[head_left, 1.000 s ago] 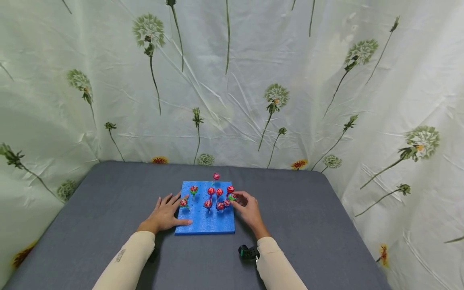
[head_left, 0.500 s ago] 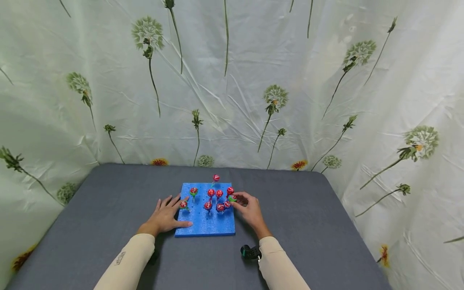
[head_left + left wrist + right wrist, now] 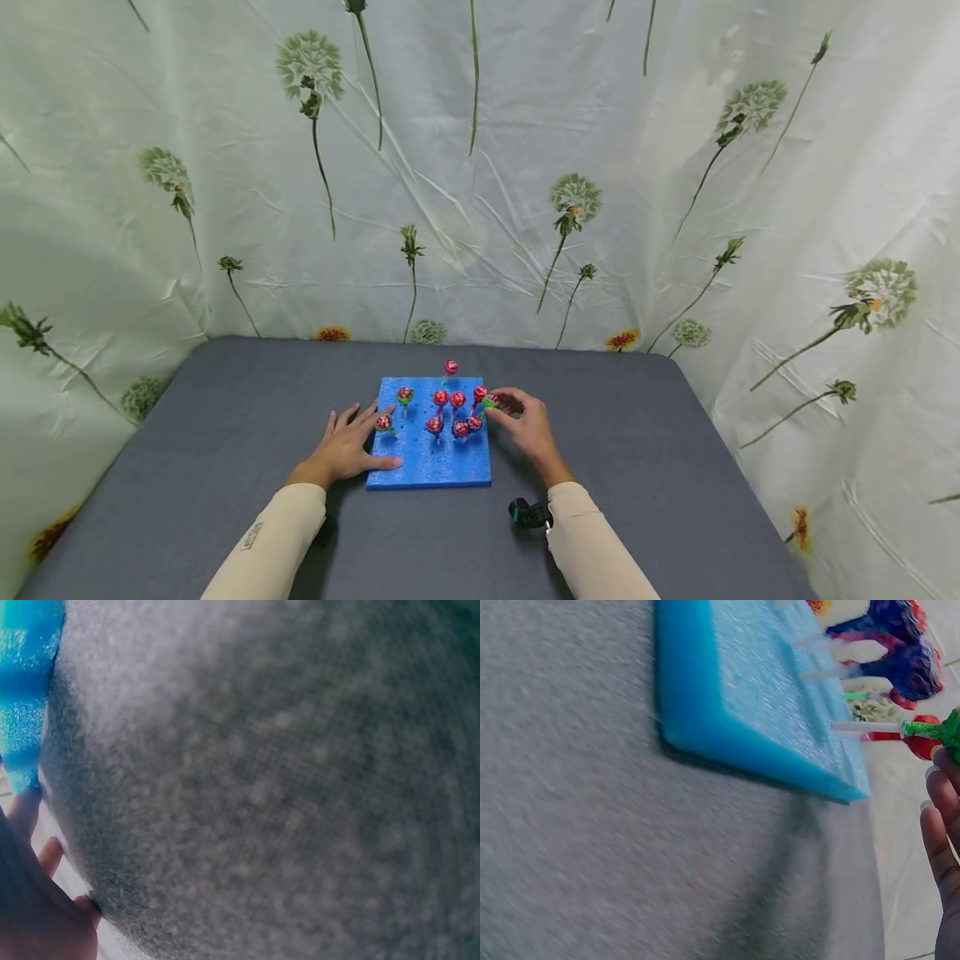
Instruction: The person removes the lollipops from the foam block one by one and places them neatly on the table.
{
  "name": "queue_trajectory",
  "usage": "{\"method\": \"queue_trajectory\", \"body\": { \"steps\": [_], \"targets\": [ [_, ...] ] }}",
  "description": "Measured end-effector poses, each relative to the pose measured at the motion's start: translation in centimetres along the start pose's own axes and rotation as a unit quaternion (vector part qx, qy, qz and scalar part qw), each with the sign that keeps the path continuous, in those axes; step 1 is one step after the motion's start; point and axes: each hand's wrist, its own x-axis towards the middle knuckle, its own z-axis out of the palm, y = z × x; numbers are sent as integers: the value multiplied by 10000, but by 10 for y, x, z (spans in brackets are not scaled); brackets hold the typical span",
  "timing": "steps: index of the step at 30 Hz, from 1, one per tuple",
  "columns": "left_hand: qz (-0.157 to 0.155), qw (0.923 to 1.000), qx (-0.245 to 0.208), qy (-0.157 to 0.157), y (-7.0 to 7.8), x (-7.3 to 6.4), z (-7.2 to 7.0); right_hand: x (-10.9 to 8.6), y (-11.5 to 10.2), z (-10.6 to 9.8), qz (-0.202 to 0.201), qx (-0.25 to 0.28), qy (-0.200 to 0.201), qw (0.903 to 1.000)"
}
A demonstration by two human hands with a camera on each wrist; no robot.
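A blue foam board [image 3: 420, 471] lies on the table with several lollipops standing in it. My left hand [image 3: 347, 446] rests on its left edge, fingers spread and thumb on top, close to a green-and-red lollipop [image 3: 384, 422]. At the board's right edge my right hand [image 3: 527, 423] pinches another green-wrapped lollipop [image 3: 491, 401] by its head. In the right wrist view that lollipop's white stick [image 3: 866, 727] shows down to its end, overlapping the board. Two blue-and-red lollipops [image 3: 911, 671] stand near it. The left wrist view shows part of my left hand [image 3: 45, 900] beside the board.
A red lollipop [image 3: 451, 367] stands at the board's back edge, and another green one [image 3: 405, 395] at its back left. Grey cloth [image 3: 600, 433] covers the table. A white curtain with dandelion prints [image 3: 510, 167] hangs behind. A black strap [image 3: 529, 513] is at the right wrist.
My right hand has shifted slightly right and away from me, raising the green lollipop a little from its neighbours. The left hand stays on the board.
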Motion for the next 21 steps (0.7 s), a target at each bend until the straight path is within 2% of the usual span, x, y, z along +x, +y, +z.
{"method": "queue_trajectory", "body": {
  "steps": [10, 21],
  "targets": [
    [20, 10000, -46, 34, 2, -2, 1, 14, 8, -20, -259, -195, -33, 9995],
    [-40, 10000, -6, 23, 4, -3, -2, 27, 18, -29, 134, -118, 6, 9998]
  ]
}}
